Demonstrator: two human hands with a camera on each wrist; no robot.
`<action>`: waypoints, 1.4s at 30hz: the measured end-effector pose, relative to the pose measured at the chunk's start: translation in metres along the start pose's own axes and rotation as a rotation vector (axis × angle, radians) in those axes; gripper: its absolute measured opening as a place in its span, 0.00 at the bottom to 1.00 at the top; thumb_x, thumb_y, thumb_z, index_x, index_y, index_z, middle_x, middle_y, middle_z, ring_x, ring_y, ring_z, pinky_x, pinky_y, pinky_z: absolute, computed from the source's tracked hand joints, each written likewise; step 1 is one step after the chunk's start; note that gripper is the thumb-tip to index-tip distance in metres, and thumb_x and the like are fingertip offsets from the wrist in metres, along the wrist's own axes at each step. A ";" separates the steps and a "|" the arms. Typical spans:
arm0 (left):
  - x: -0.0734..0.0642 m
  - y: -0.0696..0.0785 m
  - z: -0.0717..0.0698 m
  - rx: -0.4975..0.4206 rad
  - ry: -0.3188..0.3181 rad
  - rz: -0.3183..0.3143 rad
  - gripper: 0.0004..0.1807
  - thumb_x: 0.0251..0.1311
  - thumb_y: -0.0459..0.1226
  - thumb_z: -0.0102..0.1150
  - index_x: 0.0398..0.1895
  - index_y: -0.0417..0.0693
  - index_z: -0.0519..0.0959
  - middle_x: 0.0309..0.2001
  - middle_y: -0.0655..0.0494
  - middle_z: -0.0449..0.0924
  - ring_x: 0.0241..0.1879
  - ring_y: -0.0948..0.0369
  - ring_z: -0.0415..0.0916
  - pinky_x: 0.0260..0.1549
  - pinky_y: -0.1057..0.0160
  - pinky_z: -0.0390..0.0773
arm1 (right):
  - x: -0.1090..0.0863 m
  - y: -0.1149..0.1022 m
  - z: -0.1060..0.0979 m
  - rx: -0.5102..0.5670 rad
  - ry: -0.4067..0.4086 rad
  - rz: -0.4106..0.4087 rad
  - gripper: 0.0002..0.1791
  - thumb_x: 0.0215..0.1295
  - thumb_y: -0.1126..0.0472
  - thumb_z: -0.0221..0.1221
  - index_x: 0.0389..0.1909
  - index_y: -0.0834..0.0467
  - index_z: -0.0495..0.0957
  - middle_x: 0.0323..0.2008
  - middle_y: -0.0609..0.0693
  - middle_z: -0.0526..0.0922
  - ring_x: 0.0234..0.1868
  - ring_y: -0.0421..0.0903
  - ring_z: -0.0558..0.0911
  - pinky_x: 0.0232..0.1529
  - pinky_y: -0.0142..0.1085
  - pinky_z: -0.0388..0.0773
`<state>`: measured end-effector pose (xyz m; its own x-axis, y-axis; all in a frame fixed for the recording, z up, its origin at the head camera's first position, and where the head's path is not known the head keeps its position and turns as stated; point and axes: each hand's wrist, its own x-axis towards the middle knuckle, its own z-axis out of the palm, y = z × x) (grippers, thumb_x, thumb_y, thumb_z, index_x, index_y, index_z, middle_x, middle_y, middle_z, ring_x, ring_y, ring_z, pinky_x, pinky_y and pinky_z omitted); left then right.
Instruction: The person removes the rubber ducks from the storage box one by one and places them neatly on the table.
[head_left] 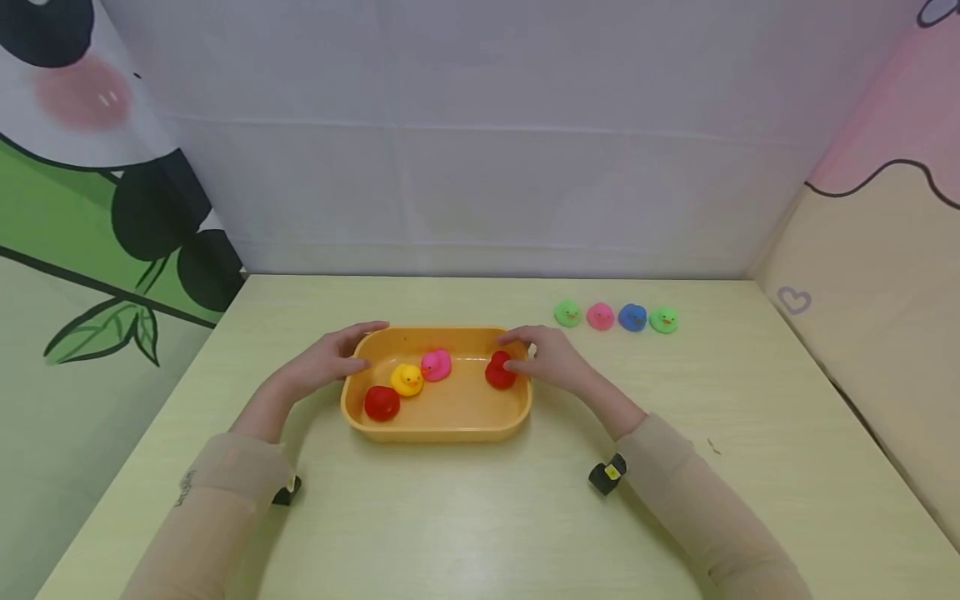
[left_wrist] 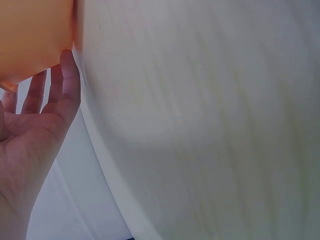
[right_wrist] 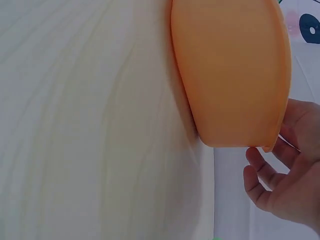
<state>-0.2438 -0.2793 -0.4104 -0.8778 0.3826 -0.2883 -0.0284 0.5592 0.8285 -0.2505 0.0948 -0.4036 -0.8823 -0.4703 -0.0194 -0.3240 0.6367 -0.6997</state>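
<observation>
An orange-yellow plastic tray (head_left: 442, 433) sits on the table before me. My left hand (head_left: 326, 362) grips its left end, thumb inside the rim and the other fingers along the outside. At the opposite end my right hand (head_left: 551, 358) holds the rim, two fingertips against the outer wall in the right wrist view. Its thumb overlaps a red rubber duck (head_left: 497, 375) inside; whether they touch I cannot tell. Toward the tray's left lie another red toy (head_left: 382, 403), a yellow duck (head_left: 407, 380) and a pink duck (head_left: 437, 365).
Behind the tray to the right, a row holds a green duck (head_left: 567, 313), a pink duck (head_left: 601, 317), a blue duck (head_left: 633, 317) and another green duck (head_left: 663, 320). A white cloth wall (head_left: 487, 192) closes off the back of the pale table (head_left: 450, 525).
</observation>
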 end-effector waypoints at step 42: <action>-0.002 0.004 0.002 0.006 -0.001 0.008 0.36 0.62 0.37 0.56 0.71 0.64 0.56 0.70 0.49 0.58 0.66 0.47 0.60 0.59 0.45 0.69 | 0.007 -0.012 0.002 -0.089 -0.119 -0.014 0.17 0.55 0.61 0.67 0.48 0.55 0.82 0.40 0.47 0.83 0.43 0.45 0.77 0.48 0.37 0.77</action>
<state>-0.2411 -0.2761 -0.4077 -0.8775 0.3876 -0.2825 -0.0189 0.5606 0.8279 -0.2520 0.0826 -0.3967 -0.8325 -0.5451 -0.0987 -0.3693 0.6789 -0.6346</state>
